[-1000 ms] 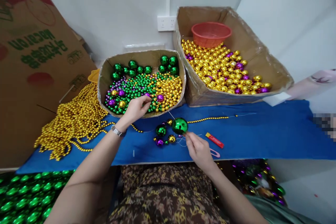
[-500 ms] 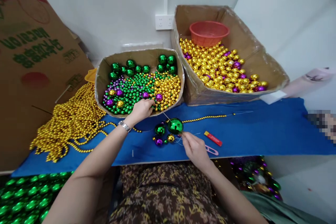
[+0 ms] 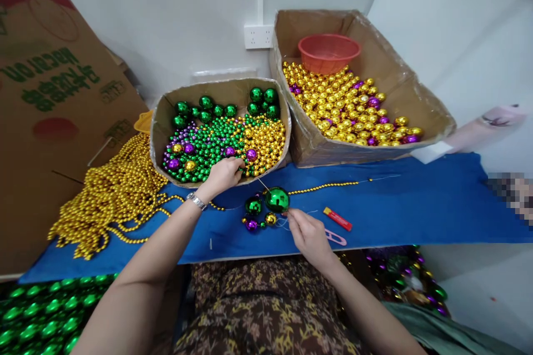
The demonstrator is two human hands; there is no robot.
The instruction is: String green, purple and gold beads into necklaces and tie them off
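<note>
My left hand [image 3: 225, 173], wearing a silver watch [image 3: 196, 201], reaches over the front rim of the smaller box [image 3: 220, 89]. Its fingertips are bent together among the small beads [image 3: 260, 144]; whatever they hold is hidden. My right hand [image 3: 307, 231] pinches a thin needle at the lower right of a large green bead [image 3: 277, 199]. The needle's pale tip [image 3: 263, 183] pokes out on the bead's upper left. Just left, on the cloth, lie a smaller green bead [image 3: 253, 206], a purple bead [image 3: 251, 225] and a gold bead [image 3: 270, 218], with loose thread close by.
A blue cloth [image 3: 416, 205] covers the table. Gold bead strands [image 3: 112, 194] are heaped at left. A larger box [image 3: 425, 116] holds gold and purple beads and a red basket [image 3: 328, 54]. A red-yellow lighter [image 3: 338, 219] and pink snips [image 3: 335, 237] lie near my right hand.
Both hands keep almost the same place and grip. The whole view has shifted very slightly; nothing else visibly moved.
</note>
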